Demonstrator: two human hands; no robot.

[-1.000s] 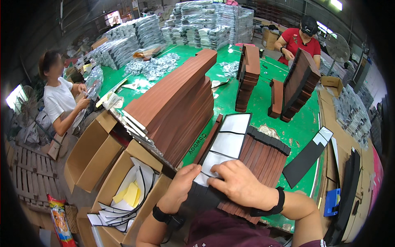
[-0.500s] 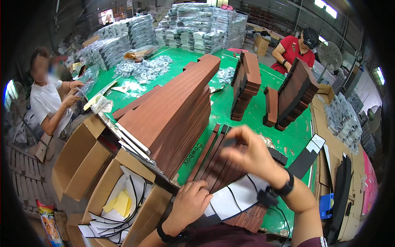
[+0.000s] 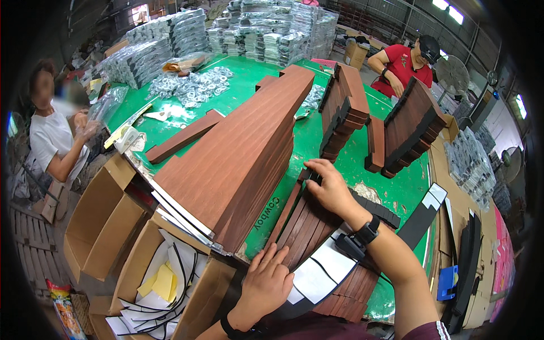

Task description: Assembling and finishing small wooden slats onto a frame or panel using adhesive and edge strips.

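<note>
In front of me lies a row of narrow brown wood-grain strips, side by side, with a thin black strip along the left part of the row. My left hand rests on the strips' near ends, fingers stretched out and lying flat. At the far ends, my right hand has its thumb and forefinger curled around the tip of the black strip. Below my right wrist, a black band with white backing paper lies slantwise across the strips.
A tall stack of brown boards stands left of the strips. Further stacks of brown pieces stand beyond. An open cardboard box holds paper scraps. Small bagged parts lie far left. Two people work at the table's sides.
My right hand has come down from above the strips to their far ends, and its fingers have closed there. My left hand stays on the near ends. The view has shifted slightly.
</note>
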